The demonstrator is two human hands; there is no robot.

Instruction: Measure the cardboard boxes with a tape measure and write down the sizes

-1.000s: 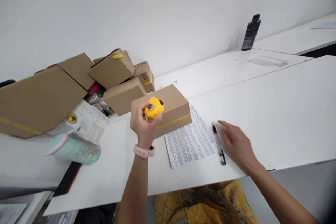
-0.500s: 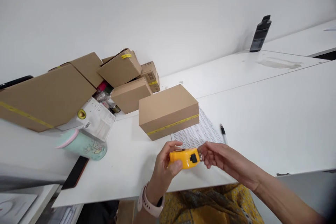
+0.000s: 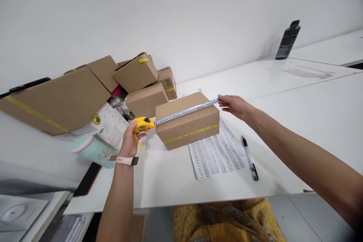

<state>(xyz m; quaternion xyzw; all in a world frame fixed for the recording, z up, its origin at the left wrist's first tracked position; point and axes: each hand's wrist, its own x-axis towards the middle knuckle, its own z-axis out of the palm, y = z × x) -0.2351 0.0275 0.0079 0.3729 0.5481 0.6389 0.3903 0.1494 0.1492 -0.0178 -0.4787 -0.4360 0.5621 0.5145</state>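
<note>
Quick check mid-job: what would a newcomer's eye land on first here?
First, the yellow tape measure in the left hand, its blade stretched over the top of the cardboard box to the right hand. Then the mint-green tumbler left of the left hand, and the dark bottle standing far back at upper right.

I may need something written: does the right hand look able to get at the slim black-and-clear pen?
Probably yes: the pen lies uncovered on the white table, with nothing seen blocking it. The right hand would likely first have to release the silver measuring tape it holds.
</note>
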